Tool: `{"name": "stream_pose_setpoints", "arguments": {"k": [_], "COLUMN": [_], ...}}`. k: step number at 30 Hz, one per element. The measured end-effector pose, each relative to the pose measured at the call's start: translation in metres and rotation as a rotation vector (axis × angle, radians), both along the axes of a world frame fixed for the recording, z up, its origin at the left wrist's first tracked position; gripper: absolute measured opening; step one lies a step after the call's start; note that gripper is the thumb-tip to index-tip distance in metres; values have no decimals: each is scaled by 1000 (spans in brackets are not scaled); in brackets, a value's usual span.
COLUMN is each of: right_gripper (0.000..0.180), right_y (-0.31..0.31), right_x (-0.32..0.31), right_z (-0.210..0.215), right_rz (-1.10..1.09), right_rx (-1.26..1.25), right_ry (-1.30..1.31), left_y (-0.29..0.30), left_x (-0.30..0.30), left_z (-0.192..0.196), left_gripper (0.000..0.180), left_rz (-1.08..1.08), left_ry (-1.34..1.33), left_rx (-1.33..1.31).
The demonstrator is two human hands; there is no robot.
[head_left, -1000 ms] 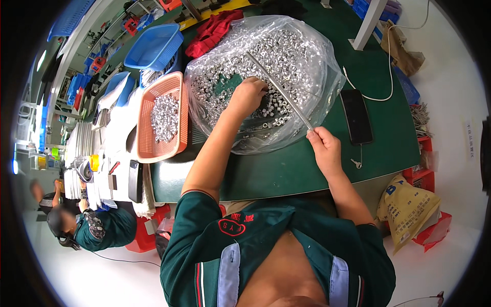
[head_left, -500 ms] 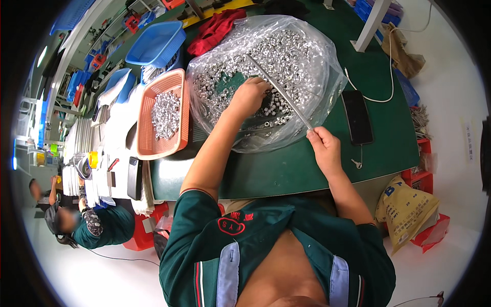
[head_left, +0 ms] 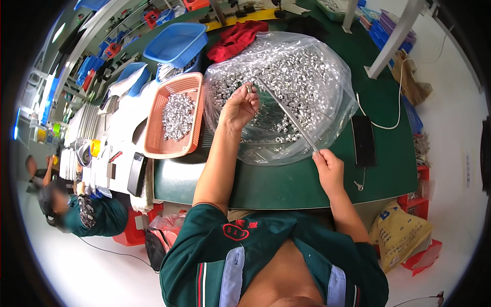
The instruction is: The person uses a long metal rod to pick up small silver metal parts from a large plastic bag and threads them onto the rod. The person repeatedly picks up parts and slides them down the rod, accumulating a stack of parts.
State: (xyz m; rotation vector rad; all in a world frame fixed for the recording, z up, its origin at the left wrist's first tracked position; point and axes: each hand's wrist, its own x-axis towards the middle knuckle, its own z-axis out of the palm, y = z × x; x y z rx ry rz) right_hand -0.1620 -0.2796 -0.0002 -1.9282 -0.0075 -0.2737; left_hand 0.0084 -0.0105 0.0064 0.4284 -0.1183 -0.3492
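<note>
My left hand (head_left: 239, 106) is raised over the left part of a clear plastic bag (head_left: 343, 110), its fingertips pinching a small metal sleeve (head_left: 249, 88). Spread inside the opened bag are a great many small silvery metal sleeves (head_left: 302, 77). My right hand (head_left: 328, 166) grips the near end of a long thin metal rod (head_left: 289, 114). The rod slants over the bag, its far end close to the fingers of my left hand. Beside the bag on the left stands an orange plastic basket (head_left: 152, 125) with more metal pieces (head_left: 178, 115) in it.
Blue plastic baskets (head_left: 174, 43) and a red cloth (head_left: 236, 41) lie farther back. To the right are a black phone (head_left: 363, 140), a white cable (head_left: 399, 102) and a table leg (head_left: 394, 38). Another phone (head_left: 136, 174) is at left. A co-worker (head_left: 97, 215) sits beyond it.
My left hand has lifted out of the pile of sleeves, turned up and now pinches one sleeve. My right hand still holds the rod. The whole view has shifted slightly.
</note>
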Motion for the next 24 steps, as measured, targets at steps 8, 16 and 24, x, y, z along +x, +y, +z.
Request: {"name": "stream_pose_setpoints", "arguments": {"k": [8,16,24], "right_gripper": [17,16,16], "right_y": [3,5,6], "right_x": [-1,-1,-2], "right_z": [-1,-1,3], "right_rz": [47,41,36], "right_rx": [-123,-172,-199], "right_ry": [-61,-55,-63], "left_y": [0,-6,-16], "left_x": [-7,-7,-15], "left_z": [7,0,3], "left_gripper": [19,19,13], "left_rz": [168,158,411], "left_ry": [167,-5,-7], "left_rx": [-140,-62,87]}}
